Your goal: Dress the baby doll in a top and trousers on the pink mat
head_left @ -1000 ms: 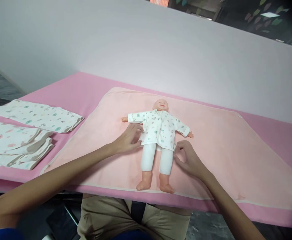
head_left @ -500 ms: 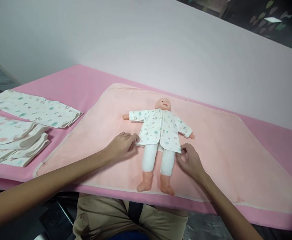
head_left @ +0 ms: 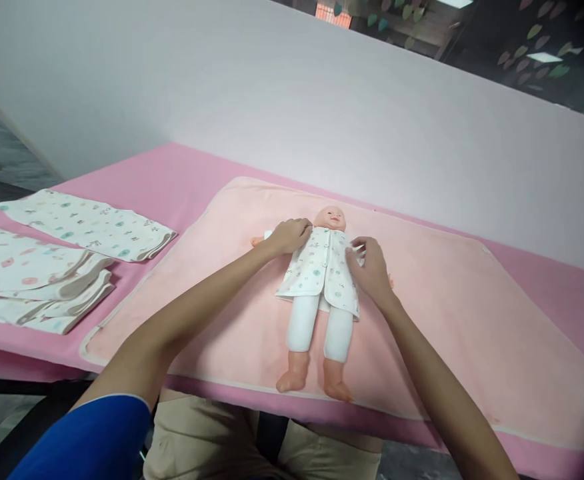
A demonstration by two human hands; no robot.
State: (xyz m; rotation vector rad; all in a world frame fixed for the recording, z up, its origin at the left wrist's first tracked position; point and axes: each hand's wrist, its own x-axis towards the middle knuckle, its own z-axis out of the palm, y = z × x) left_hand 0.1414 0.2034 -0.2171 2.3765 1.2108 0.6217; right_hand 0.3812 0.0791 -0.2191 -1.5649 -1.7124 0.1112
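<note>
A baby doll (head_left: 333,218) lies on its back, in a white printed jacket (head_left: 315,267) closed down the front and white trousers (head_left: 303,323); its feet are bare. My left hand (head_left: 292,235) rests over the doll's shoulder and sleeve on the left side, fingers laid on the cloth, hiding most of that sleeve. At the other shoulder is my right hand (head_left: 369,263), its thumb and fingers apart beside the jacket and over the sleeve. Neither hand visibly grips anything. The jacket hem lies spread over the tops of the trousers.
Under the doll a peach blanket (head_left: 437,320) covers much of the pink table (head_left: 182,170). Folded printed cloths (head_left: 97,223) and a second folded pile (head_left: 37,277) lie at the left. A white wall (head_left: 252,93) rises behind the table.
Both hands have left the jacket's lower corners and moved up to the doll's shoulders. The doll stays on the blanket; the view has shifted slightly.
</note>
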